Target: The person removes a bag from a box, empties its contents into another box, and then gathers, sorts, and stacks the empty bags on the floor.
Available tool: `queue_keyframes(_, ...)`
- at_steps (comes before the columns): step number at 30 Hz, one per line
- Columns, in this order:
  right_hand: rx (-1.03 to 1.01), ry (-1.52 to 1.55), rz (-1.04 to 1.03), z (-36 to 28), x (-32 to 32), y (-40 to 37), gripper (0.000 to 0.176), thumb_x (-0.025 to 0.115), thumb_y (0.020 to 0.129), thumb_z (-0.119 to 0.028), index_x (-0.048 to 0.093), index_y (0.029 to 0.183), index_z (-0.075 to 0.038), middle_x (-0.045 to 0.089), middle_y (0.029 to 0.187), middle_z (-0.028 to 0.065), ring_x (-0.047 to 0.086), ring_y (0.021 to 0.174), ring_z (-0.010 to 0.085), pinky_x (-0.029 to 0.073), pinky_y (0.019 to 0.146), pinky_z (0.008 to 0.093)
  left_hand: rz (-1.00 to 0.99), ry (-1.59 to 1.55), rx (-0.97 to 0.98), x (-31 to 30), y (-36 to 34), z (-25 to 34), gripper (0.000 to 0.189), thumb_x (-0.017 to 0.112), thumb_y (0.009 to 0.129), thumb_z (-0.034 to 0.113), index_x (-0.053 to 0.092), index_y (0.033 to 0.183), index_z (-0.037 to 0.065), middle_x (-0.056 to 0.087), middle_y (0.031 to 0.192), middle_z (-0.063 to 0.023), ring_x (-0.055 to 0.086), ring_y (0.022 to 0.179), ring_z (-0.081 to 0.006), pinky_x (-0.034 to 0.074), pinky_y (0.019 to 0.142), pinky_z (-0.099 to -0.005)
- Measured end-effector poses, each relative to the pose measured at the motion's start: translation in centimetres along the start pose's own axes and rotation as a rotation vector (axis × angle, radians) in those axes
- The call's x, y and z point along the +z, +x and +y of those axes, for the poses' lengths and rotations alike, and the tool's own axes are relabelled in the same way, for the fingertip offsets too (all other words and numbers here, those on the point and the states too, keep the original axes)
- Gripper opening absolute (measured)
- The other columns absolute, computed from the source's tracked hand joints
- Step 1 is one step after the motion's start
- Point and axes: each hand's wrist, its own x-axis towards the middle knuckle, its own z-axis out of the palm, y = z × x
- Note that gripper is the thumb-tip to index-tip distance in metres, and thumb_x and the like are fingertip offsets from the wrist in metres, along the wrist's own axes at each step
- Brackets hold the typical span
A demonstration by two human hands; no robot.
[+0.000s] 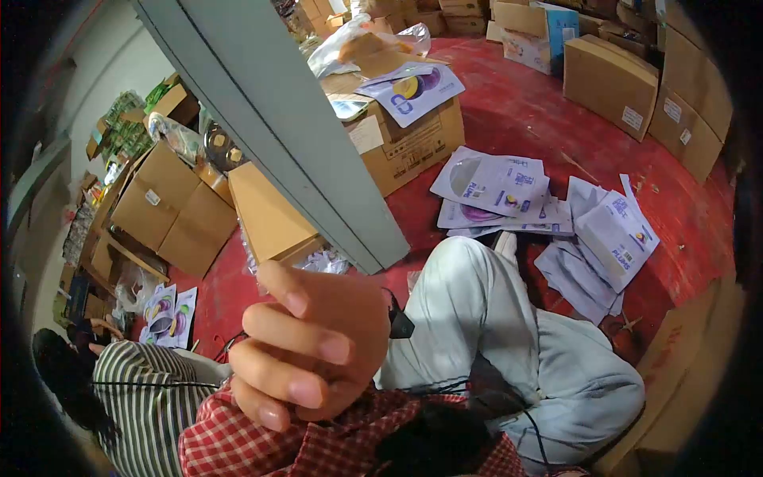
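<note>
My right hand (310, 342) is raised close to the camera, in front of a red checked garment (238, 437). Its fingers curl inward with the nails showing, and I see nothing in them; part of the palm is hidden. My left hand is out of sight. Beyond the folded legs in light trousers (445, 294), printed white-and-purple pouches (501, 187) lie stacked on the red floor. More pouches (616, 238) overlap just right of them. Another pouch (417, 91) rests on a cardboard box (429, 147).
A grey pillar (278, 119) slants down to the floor. A person in striped clothing (147, 389) is at the lower left, near more pouches (171, 314). Cardboard boxes stand at left (171, 207) and back right (612, 83); a cardboard edge (691, 358) is at right.
</note>
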Motion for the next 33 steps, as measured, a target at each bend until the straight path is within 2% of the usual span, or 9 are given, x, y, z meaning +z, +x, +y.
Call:
queue_keyframes(7,0.022,0.019,-0.011,1.0,0.5,-0.5,0.015,0.052,0.084,-0.019,0.05,0.091,-0.006,0.052,0.085,0.0055,0.047,0.08,0.0171,0.038,0.072,0.0299,-0.083,-0.01,-0.13,0.6,0.0,0.9,0.012,0.036,0.09,0.017,0.048,0.094,0.014,0.049,0.079,0.0024,0.049,0.06,-0.0126,0.028,0.074,-0.0355)
queue_keyframes(13,0.011,0.022,-0.004,1.6,0.8,-0.5,0.015,0.052,0.083,-0.019,0.05,0.089,-0.006,0.052,0.082,0.0059,0.047,0.078,0.0172,0.038,0.072,0.0301,0.028,-0.131,0.027,0.9,0.6,0.9,0.012,0.04,0.088,0.018,0.048,0.094,0.012,0.048,0.081,0.0029,0.046,0.058,-0.0106,0.027,0.073,-0.0343)
queue_keyframes(20,0.007,0.018,-0.003,1.8,1.1,-0.9,0.015,0.052,0.083,-0.019,0.049,0.087,-0.005,0.052,0.08,0.0063,0.046,0.076,0.0172,0.037,0.071,0.0304,-0.105,-0.044,-0.012,1.6,-1.4,-0.8,0.005,0.047,0.082,0.014,0.047,0.086,0.012,0.052,0.087,-0.0001,0.051,0.064,-0.0162,0.032,0.069,-0.0373)
queue_keyframes(24,-0.002,-0.005,0.016,1.5,0.6,-1.1,0.015,0.052,0.083,-0.019,0.049,0.086,-0.005,0.052,0.078,0.0066,0.046,0.074,0.0173,0.037,0.07,0.0306,-0.623,0.162,-0.213,-0.4,-4.8,-4.9,0.012,0.049,0.083,0.011,0.047,0.095,0.007,0.05,0.094,-0.01,0.055,0.079,-0.0234,0.047,0.068,-0.0397)
queue_keyframes(25,-0.008,-0.012,0.02,1.3,0.3,-1.0,0.015,0.052,0.083,-0.019,0.049,0.086,-0.005,0.052,0.078,0.0066,0.046,0.074,0.0173,0.037,0.07,0.0306,-0.836,0.226,-0.171,0.0,-4.2,-6.1,0.017,0.048,0.084,0.012,0.048,0.097,0.002,0.051,0.1,-0.0163,0.055,0.08,-0.0243,0.05,0.064,-0.0339)
queue_keyframes(26,-0.027,-0.023,0.038,0.9,-0.4,-1.1,0.015,0.052,0.083,-0.019,0.048,0.086,-0.005,0.052,0.077,0.0067,0.046,0.074,0.0173,0.037,0.07,0.0307,-0.807,0.239,-0.277,0.0,-5.9,-6.6,0.022,0.047,0.084,0.015,0.047,0.1,0.0,0.05,0.104,-0.02,0.056,0.082,-0.0247,0.051,0.062,-0.0308)
queue_keyframes(29,-0.111,-0.088,0.109,-1.4,-3.3,-1.0,0.015,0.052,0.083,-0.019,0.048,0.085,-0.004,0.051,0.076,0.0069,0.046,0.073,0.0173,0.037,0.069,0.0308,-0.593,0.13,-0.477,-0.2,-6.1,-5.5,0.022,0.053,0.074,0.002,0.051,0.095,0.001,0.058,0.097,-0.018,0.057,0.082,-0.0265,0.045,0.071,-0.035)
queue_keyframes(32,-0.279,-0.214,0.213,-5.3,-7.6,-1.2,0.015,0.052,0.083,-0.019,0.048,0.084,-0.004,0.051,0.075,0.0071,0.045,0.072,0.0173,0.037,0.069,0.0309,-0.461,-0.024,-0.451,0.0,-3.8,-4.9,0.025,0.048,0.082,0.013,0.045,0.103,-0.001,0.052,0.098,-0.0235,0.056,0.078,-0.0243,0.047,0.072,-0.0348)
queue_keyframes(33,-0.354,-0.27,0.256,-7.2,-9.3,-1.5,0.015,0.052,0.083,-0.019,0.048,0.084,-0.004,0.051,0.075,0.0071,0.045,0.071,0.0173,0.037,0.069,0.0309,-0.423,0.093,-0.447,0.2,-2.1,-4.0,0.022,0.048,0.084,0.017,0.045,0.1,0.002,0.051,0.097,-0.0234,0.056,0.075,-0.0247,0.047,0.071,-0.0337)
